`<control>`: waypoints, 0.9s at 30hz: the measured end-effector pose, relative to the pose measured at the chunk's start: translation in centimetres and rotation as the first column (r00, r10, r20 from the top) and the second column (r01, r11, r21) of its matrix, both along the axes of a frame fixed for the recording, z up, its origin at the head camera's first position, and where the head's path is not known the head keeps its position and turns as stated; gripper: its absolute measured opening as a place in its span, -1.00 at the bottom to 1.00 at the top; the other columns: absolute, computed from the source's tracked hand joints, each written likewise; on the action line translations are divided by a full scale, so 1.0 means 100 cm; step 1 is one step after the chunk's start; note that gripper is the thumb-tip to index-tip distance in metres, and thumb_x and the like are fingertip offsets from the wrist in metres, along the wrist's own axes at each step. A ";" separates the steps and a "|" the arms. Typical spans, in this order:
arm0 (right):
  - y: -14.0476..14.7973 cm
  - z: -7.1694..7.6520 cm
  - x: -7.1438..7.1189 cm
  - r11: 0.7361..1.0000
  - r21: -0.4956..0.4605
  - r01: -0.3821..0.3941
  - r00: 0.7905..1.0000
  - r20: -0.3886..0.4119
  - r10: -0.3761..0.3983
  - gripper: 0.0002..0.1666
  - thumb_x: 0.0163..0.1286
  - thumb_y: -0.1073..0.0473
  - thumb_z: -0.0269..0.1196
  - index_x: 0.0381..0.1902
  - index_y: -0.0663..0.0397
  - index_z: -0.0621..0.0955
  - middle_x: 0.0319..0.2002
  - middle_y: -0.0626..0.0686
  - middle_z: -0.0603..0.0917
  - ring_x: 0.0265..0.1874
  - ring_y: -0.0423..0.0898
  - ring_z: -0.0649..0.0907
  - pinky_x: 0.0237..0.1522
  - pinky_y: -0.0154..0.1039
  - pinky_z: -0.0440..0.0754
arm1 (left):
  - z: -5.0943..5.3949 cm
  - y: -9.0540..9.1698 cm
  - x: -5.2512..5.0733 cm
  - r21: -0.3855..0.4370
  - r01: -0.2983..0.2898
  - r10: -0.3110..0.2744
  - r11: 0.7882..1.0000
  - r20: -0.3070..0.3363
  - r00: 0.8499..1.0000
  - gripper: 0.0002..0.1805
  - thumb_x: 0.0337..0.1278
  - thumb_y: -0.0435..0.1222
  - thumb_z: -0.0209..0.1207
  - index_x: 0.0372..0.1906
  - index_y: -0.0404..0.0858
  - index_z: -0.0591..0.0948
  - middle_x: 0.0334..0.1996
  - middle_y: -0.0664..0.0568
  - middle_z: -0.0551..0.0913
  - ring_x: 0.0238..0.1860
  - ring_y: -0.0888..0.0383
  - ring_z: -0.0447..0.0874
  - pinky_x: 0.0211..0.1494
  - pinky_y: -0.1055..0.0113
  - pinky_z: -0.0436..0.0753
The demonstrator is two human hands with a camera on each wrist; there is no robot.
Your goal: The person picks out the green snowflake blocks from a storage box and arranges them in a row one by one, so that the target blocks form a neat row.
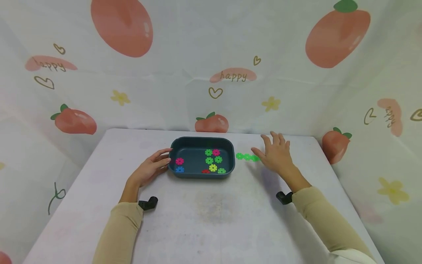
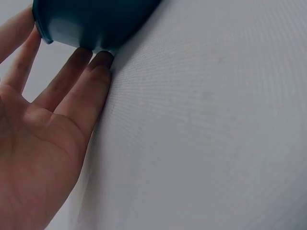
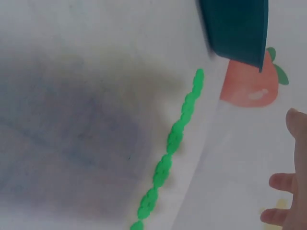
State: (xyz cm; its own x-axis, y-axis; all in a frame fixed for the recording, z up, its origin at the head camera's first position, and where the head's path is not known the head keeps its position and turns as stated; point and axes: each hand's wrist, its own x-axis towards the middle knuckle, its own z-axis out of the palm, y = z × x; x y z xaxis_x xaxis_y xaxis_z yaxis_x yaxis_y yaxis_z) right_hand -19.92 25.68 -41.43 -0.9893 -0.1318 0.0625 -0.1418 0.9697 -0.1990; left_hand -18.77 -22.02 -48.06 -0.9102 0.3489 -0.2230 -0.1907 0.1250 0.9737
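My left hand (image 1: pixel 150 170) (image 2: pixel 43 129) touches the left end of a dark teal tray (image 1: pixel 197 176) (image 2: pixel 91 21) (image 3: pixel 237 28) with extended fingers, some at its rim and others low on its wall. Flower-shaped discs lie inside: a pink one (image 1: pixel 179 161) and a blue one (image 1: pixel 179 169) at left, with green, pink, yellow (image 1: pixel 213 168) and red ones at right. A chain of joined green discs (image 1: pixel 247 157) (image 3: pixel 162 171) lies right of the tray. Over its right part, my right hand (image 1: pixel 277 154) (image 3: pixel 298 177) hovers with spread fingers, holding nothing and hiding some discs in the head view.
The white table (image 1: pixel 204 216) (image 3: pixel 72 143) ends at the back against a hanging cloth (image 1: pixel 178 73) printed with fruit, hearts and flowers. More of this cloth hangs at both sides. A black wrist device (image 1: pixel 148 203) is on the left arm, another (image 1: pixel 284 198) on the right.
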 end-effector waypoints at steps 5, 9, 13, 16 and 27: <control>-0.013 -0.005 -0.004 0.999 -0.006 -0.050 0.998 -0.045 0.049 -0.03 0.46 -0.46 0.04 0.56 0.04 0.23 0.58 0.37 0.07 0.58 0.47 -0.02 0.48 0.60 -0.07 | -0.001 -0.003 0.001 -0.003 -0.004 0.004 1.000 0.002 1.000 -0.32 0.49 -0.10 0.15 0.58 -0.04 0.21 0.61 -0.20 0.12 0.60 -0.17 0.14 0.64 -0.12 0.18; -0.026 -0.008 -0.003 0.996 0.003 -0.086 0.994 -0.069 0.086 -0.02 0.43 -0.46 0.08 0.56 -0.01 0.25 0.59 0.35 0.07 0.59 0.46 0.00 0.48 0.59 -0.05 | 0.000 -0.004 0.002 -0.025 -0.007 0.007 1.000 0.001 1.000 -0.32 0.49 -0.09 0.14 0.58 -0.01 0.21 0.61 -0.18 0.12 0.60 -0.15 0.15 0.64 -0.10 0.19; -0.037 -0.009 -0.003 0.994 0.025 -0.108 0.991 -0.079 0.110 -0.02 0.42 -0.46 0.08 0.60 -0.07 0.21 0.62 0.32 0.01 0.59 0.46 -0.03 0.48 0.60 -0.07 | 0.001 -0.003 0.002 -0.035 -0.004 0.005 0.999 0.003 1.000 -0.33 0.48 -0.06 0.15 0.57 0.03 0.22 0.61 -0.15 0.12 0.60 -0.14 0.15 0.65 -0.10 0.19; -0.044 -0.007 -0.002 0.993 0.026 -0.118 0.991 -0.067 0.120 0.01 0.42 -0.49 0.05 0.62 -0.11 0.17 0.65 0.29 -0.08 0.61 0.45 -0.08 0.49 0.60 -0.13 | 0.002 -0.002 0.001 -0.033 -0.002 0.002 0.999 0.002 1.000 -0.33 0.48 -0.06 0.15 0.57 0.03 0.22 0.61 -0.16 0.12 0.60 -0.15 0.15 0.65 -0.11 0.18; -0.069 -0.005 -0.003 0.987 0.037 -0.159 0.987 -0.020 0.160 0.03 0.41 -0.56 -0.02 0.65 -0.22 0.08 0.68 0.22 -0.20 0.63 0.38 -0.19 0.53 0.55 -0.23 | 0.002 0.000 0.000 -0.015 0.005 -0.005 1.000 0.000 1.000 -0.31 0.49 -0.08 0.14 0.58 -0.04 0.20 0.62 -0.19 0.09 0.61 -0.18 0.11 0.66 -0.15 0.13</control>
